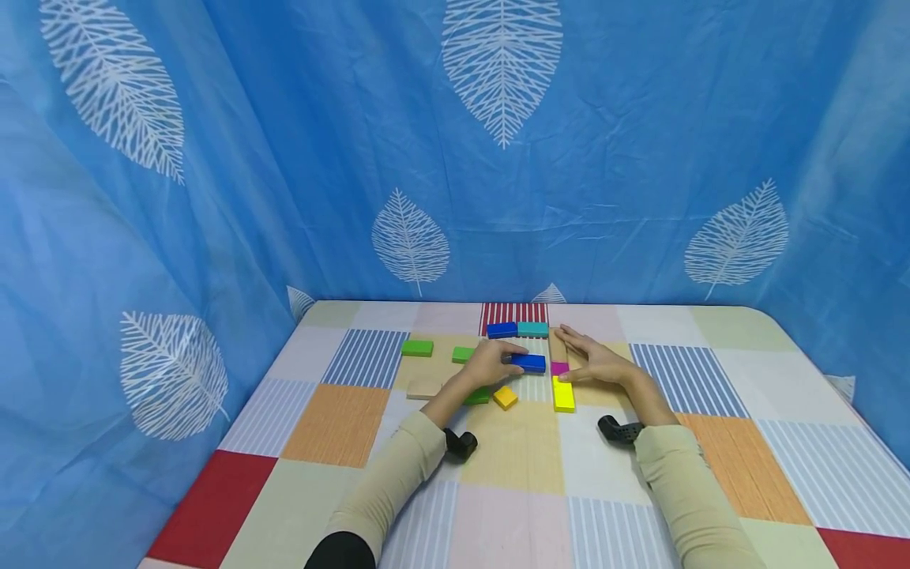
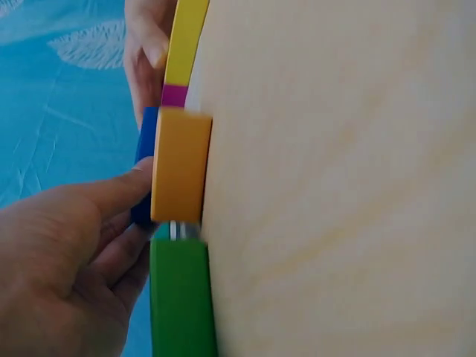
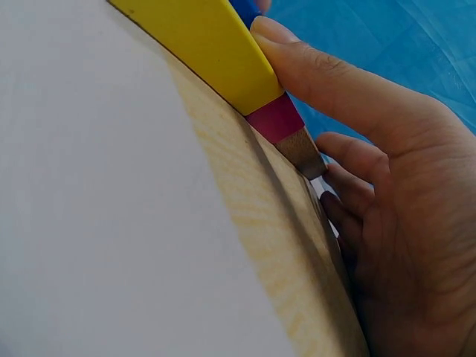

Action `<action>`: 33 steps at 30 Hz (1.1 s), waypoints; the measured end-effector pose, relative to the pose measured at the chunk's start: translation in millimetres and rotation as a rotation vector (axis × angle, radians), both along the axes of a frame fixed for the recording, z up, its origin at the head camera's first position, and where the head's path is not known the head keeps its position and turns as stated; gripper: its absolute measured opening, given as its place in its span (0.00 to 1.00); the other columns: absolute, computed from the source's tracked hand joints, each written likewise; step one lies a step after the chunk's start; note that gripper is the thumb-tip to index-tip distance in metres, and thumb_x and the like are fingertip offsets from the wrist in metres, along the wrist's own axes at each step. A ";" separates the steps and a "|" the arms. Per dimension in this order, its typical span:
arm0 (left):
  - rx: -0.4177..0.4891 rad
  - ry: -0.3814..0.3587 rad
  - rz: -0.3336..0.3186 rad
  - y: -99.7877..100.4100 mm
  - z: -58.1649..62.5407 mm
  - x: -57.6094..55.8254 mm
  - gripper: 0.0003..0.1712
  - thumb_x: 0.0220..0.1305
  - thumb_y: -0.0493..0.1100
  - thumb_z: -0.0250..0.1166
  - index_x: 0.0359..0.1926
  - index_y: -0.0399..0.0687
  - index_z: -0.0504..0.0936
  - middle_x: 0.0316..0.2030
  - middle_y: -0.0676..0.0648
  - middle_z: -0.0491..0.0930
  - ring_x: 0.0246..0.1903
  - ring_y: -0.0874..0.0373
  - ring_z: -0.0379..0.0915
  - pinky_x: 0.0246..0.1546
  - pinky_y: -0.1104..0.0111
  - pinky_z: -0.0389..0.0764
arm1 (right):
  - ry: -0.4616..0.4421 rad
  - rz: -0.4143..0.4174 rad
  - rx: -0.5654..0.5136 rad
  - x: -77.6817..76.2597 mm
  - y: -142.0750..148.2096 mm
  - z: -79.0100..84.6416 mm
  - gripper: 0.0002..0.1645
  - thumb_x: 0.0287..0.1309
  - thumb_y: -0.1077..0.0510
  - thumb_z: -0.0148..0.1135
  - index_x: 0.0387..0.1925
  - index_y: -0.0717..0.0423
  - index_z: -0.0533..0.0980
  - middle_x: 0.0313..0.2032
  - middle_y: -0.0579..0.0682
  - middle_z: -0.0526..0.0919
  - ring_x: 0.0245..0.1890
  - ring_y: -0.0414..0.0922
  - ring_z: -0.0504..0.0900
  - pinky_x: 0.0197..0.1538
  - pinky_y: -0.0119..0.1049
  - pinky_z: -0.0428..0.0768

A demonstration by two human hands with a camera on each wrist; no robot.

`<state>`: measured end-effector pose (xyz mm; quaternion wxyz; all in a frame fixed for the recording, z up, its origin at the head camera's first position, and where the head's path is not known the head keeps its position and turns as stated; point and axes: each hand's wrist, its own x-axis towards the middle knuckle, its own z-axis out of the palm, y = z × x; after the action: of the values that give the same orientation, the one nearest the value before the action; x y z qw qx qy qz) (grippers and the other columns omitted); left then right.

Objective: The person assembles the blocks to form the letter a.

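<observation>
My left hand (image 1: 487, 365) pinches a blue block (image 1: 528, 363) between thumb and fingers, just left of a column of blocks. That column runs front to back: a yellow block (image 1: 563, 395), a magenta block (image 1: 560, 368) and a plain wooden block (image 1: 558, 346). Along its right side lies my right hand (image 1: 600, 365), thumb at the yellow block and fingers stretched toward the wooden one. In the right wrist view the thumb touches the yellow block (image 3: 216, 52) near the magenta one (image 3: 276, 119). Behind the held block, another blue block (image 1: 502, 329) and a teal block (image 1: 533, 329) form a row.
Left of the column lie an orange block (image 1: 505, 397), several green blocks (image 1: 417, 348) and a plain wooden block (image 1: 423, 388), partly behind my left arm. A patchwork cloth (image 1: 512, 521) covers the table. Blue leaf-print curtains (image 1: 604, 197) hang behind and beside it.
</observation>
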<state>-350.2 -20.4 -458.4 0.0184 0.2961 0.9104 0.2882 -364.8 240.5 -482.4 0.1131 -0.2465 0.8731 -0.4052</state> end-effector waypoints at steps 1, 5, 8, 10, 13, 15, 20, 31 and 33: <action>-0.004 0.005 0.001 1.3 -1.0 0.3 0.20 0.56 0.45 0.67 0.52 0.52 0.81 0.49 0.52 0.79 0.50 0.59 0.72 0.51 0.69 0.73 | 0.001 0.000 0.000 -0.6 0.3 -0.4 0.59 0.43 0.45 0.71 0.71 0.54 0.49 0.71 0.57 0.40 0.68 0.61 0.36 0.62 0.66 0.39; -0.013 0.001 0.001 4.9 -5.5 0.2 0.19 0.55 0.46 0.68 0.50 0.53 0.82 0.48 0.52 0.80 0.49 0.59 0.72 0.50 0.70 0.73 | 0.013 0.011 0.000 -1.8 0.7 -1.6 0.59 0.43 0.45 0.71 0.71 0.55 0.49 0.71 0.58 0.40 0.68 0.62 0.37 0.62 0.67 0.39; -0.025 0.000 0.003 6.4 -8.1 -0.5 0.19 0.56 0.47 0.67 0.50 0.54 0.82 0.48 0.53 0.80 0.51 0.60 0.72 0.52 0.70 0.72 | 0.017 0.011 -0.001 -2.4 0.6 -2.4 0.59 0.43 0.45 0.71 0.71 0.56 0.49 0.71 0.58 0.40 0.68 0.62 0.37 0.62 0.67 0.39; -0.026 -0.001 0.000 7.2 -9.1 -0.8 0.19 0.56 0.48 0.67 0.51 0.54 0.82 0.48 0.53 0.80 0.51 0.60 0.72 0.52 0.71 0.72 | 0.018 0.008 0.003 -3.1 0.4 -2.7 0.59 0.43 0.45 0.71 0.71 0.55 0.49 0.71 0.58 0.40 0.68 0.62 0.36 0.62 0.67 0.39; -0.033 0.000 -0.002 8.2 -8.8 -1.0 0.19 0.56 0.48 0.67 0.51 0.54 0.82 0.48 0.53 0.80 0.51 0.60 0.72 0.51 0.71 0.72 | 0.020 0.006 0.008 -3.7 0.0 -2.2 0.59 0.44 0.45 0.71 0.71 0.55 0.49 0.71 0.57 0.40 0.68 0.62 0.37 0.62 0.67 0.39; -0.037 0.001 -0.003 8.5 -7.7 -0.6 0.20 0.56 0.48 0.67 0.51 0.54 0.82 0.48 0.53 0.80 0.51 0.60 0.72 0.51 0.71 0.72 | 0.020 0.005 0.010 -3.7 -0.3 -1.1 0.59 0.44 0.45 0.71 0.71 0.55 0.49 0.71 0.57 0.40 0.68 0.62 0.37 0.61 0.67 0.39; -0.056 0.011 -0.009 8.3 -5.5 -0.1 0.20 0.56 0.48 0.67 0.51 0.55 0.81 0.48 0.54 0.80 0.51 0.60 0.72 0.51 0.72 0.72 | 0.017 0.002 0.019 -3.3 -1.2 0.9 0.59 0.44 0.44 0.70 0.71 0.55 0.49 0.71 0.57 0.40 0.68 0.62 0.37 0.61 0.67 0.39; -0.065 0.002 -0.017 7.2 -6.5 0.3 0.23 0.55 0.50 0.67 0.54 0.56 0.80 0.51 0.54 0.78 0.53 0.59 0.71 0.52 0.71 0.71 | 0.014 0.008 0.009 -0.1 -2.3 2.5 0.59 0.44 0.45 0.70 0.71 0.56 0.48 0.71 0.58 0.40 0.68 0.62 0.37 0.61 0.68 0.39; -0.050 0.002 -0.019 5.4 -6.4 0.7 0.24 0.55 0.50 0.68 0.55 0.55 0.79 0.51 0.54 0.78 0.52 0.59 0.71 0.52 0.71 0.71 | 0.011 0.005 0.005 0.5 -2.4 2.0 0.59 0.44 0.44 0.70 0.71 0.56 0.48 0.71 0.58 0.40 0.68 0.63 0.37 0.61 0.68 0.39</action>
<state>-349.5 -15.0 -464.8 0.0277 0.3045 0.9145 0.2649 -364.3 238.1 -480.3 0.1098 -0.2506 0.8740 -0.4016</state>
